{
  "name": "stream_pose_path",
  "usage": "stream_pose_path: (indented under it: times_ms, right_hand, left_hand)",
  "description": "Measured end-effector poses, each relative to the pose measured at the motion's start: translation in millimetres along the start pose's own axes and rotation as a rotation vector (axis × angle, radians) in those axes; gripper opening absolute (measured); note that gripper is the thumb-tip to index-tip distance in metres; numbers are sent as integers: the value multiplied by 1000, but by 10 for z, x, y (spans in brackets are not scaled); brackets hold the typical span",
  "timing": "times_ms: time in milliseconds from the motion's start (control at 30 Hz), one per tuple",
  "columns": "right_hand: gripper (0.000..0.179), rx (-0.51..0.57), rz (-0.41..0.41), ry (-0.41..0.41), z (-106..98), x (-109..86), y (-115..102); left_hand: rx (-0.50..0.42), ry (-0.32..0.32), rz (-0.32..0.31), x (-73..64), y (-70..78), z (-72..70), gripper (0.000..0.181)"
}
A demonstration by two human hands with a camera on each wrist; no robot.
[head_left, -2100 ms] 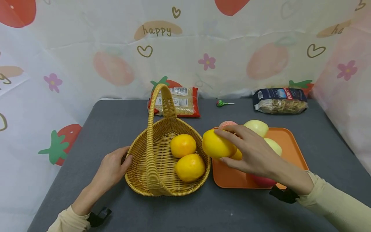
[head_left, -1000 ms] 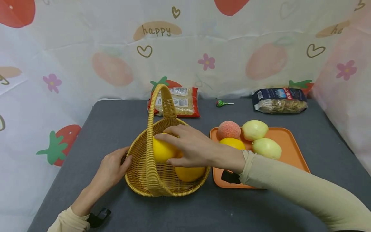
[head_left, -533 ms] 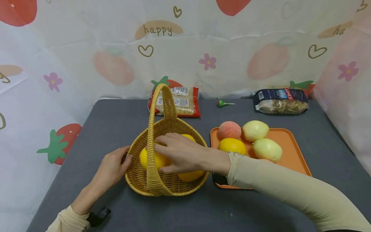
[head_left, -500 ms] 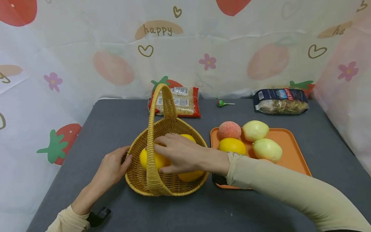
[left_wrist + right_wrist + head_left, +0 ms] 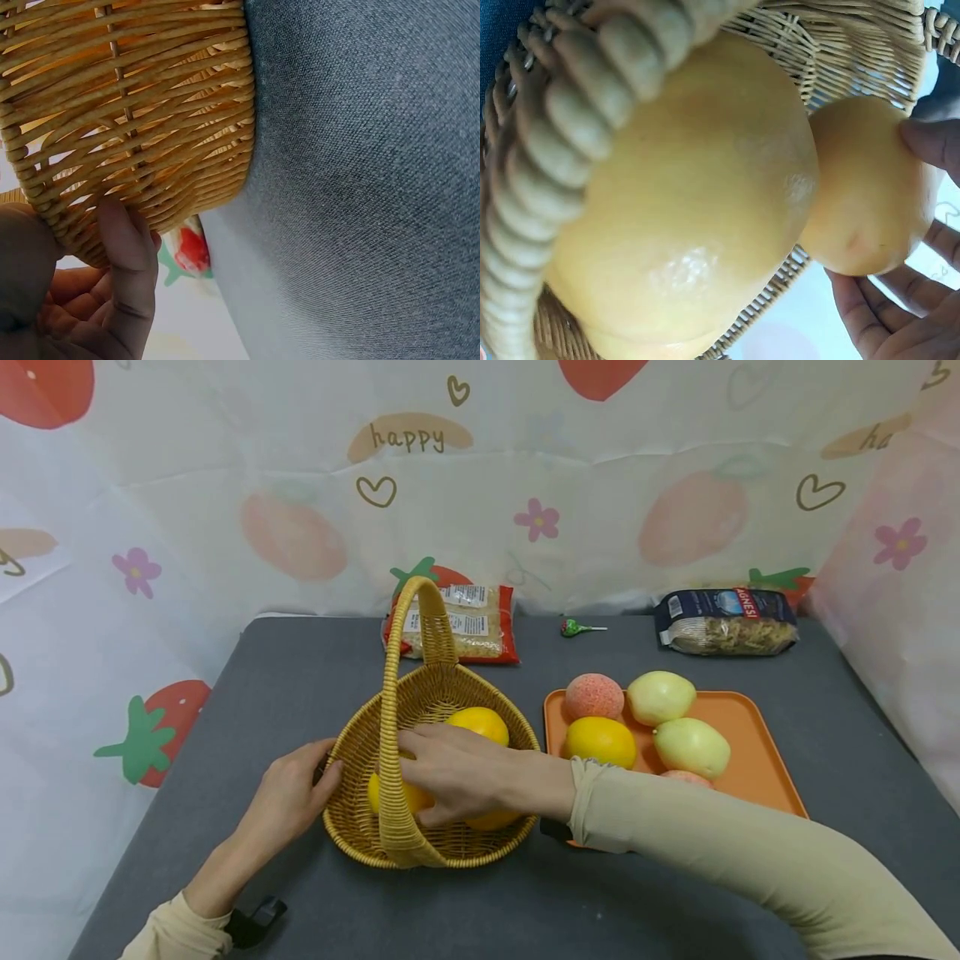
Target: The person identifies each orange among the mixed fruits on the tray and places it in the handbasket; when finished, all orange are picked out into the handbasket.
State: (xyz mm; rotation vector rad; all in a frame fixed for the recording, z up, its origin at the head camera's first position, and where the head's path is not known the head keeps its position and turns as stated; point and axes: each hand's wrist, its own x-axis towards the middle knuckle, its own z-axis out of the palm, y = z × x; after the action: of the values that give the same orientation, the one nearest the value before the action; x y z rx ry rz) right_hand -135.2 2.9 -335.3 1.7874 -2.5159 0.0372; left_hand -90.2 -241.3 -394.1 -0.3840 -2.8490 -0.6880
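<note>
The wicker basket (image 5: 431, 681) stands upright on the grey table, its tall handle arching over the middle. My left hand (image 5: 288, 785) pinches its left rim; in the left wrist view the thumb and fingers (image 5: 127, 247) close on the weave. My right hand (image 5: 457, 768) reaches inside the basket and holds a yellow fruit (image 5: 866, 187), thumb on one side and fingers on the other. In the head view the handle partly hides that fruit. Two more yellow fruits lie in the basket's right half, one behind the hand (image 5: 482, 723) and one in front, mostly covered.
Right of the basket, an orange tray (image 5: 757, 760) bears a yellow fruit (image 5: 600, 742), a pinkish peach-like fruit (image 5: 595, 696) and pale green fruits (image 5: 692, 747). My right sleeve crosses it. Behind lie a red-edged bag (image 5: 480, 635), a lollipop (image 5: 572, 627) and a pasta bag (image 5: 726, 622).
My right hand has carried the yellow fruit left from over the tray into the basket and lowered it there. The left hand stays on the rim.
</note>
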Motion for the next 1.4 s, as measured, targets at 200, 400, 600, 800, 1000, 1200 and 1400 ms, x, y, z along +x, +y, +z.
stream_pose_path:
  times_ms: [200,400,600,800,1000,1200,1400]
  right_hand:
    - [34,19,-38,-58,33,20,-43]
    - [30,55,-59,-87,78,9,-88]
    - [31,51,-72,-112,98,-20,-100]
    - [29,21,-55,-105,88,-28,-85]
    - [14,-70,-33,-71,64,-45,-89]
    - [16,-60,-33,-74,52,-59,-90]
    - [24,-58,-42,-68,49,-66,-93]
  left_hand:
    - [0,10,4,13,2,-3,28]
    - [0,11,6,4,-9,12,28]
    - [2,16,13,-5,-10,19,26]
    - [1,17,14,-8,-5,7,26]
    - [11,18,11,-9,-4,5,25]
    - [14,20,6,-9,-2,6,25]
    - [20,22,5,0,5,6,25]
